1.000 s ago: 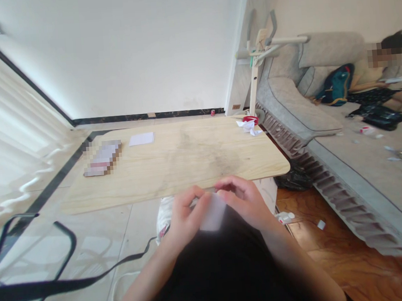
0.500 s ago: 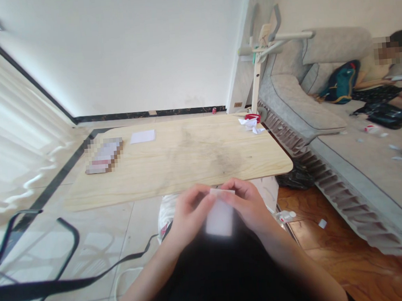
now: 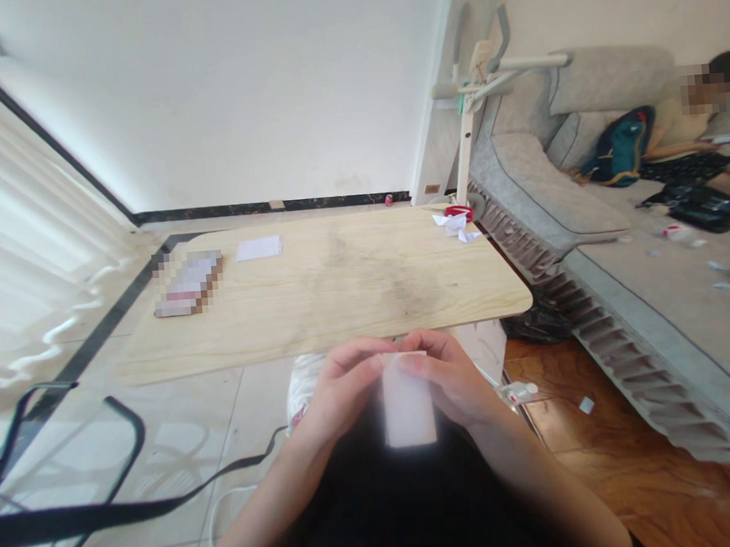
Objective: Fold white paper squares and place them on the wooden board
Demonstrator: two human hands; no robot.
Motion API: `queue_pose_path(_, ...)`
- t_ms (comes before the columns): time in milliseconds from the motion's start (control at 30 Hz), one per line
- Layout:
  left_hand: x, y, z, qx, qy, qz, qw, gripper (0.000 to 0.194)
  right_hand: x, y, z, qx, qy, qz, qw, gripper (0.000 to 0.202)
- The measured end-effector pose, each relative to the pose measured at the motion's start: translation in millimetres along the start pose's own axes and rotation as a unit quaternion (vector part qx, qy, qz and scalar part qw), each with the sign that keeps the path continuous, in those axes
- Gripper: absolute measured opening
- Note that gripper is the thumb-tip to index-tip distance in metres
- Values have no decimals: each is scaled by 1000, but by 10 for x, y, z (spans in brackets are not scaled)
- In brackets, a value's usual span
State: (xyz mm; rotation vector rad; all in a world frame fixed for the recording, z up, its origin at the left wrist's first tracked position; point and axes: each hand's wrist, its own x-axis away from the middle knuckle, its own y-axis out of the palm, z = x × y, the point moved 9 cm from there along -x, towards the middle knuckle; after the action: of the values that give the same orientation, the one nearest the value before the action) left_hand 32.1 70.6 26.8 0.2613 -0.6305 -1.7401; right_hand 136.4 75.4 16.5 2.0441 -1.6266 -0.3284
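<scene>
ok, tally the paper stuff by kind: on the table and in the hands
Flat white sheet on the table: 1
Crumpled white paper at the table's far right corner: 1
White paper piece pinched at its top edge by left hand and right hand: 1
Blurred-out flat item, kind unclear: 1
Total: 4

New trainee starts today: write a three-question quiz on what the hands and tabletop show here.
1. True or false: both hands grip the white paper at its top edge.
2. Which lies at the table's far right corner? A) crumpled white paper B) a cup C) a book
3. Fill in: the flat white sheet lies on the table's far ____ side.

Key
1. True: the left hand and right hand pinch it from either side, and it hangs in front of the table's near edge.
2. A: the crumpled white paper.
3. Left.
</scene>
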Motion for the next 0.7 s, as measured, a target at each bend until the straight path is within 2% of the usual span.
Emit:
queue_pose_path(433, 0, 21, -10, 37, -6, -18, 999, 8, 6, 9, 29, 1, 13, -9, 1000, 16)
queue_pose_path(600, 3, 29, 4, 28, -4, -16, 999, 5, 8, -7, -3, 23, -13, -8, 1000, 15)
queue_pose_path(700, 9, 22, -4, 2, -5, -9, 1000, 10, 9, -25, -15, 42, -33, -6, 999, 14)
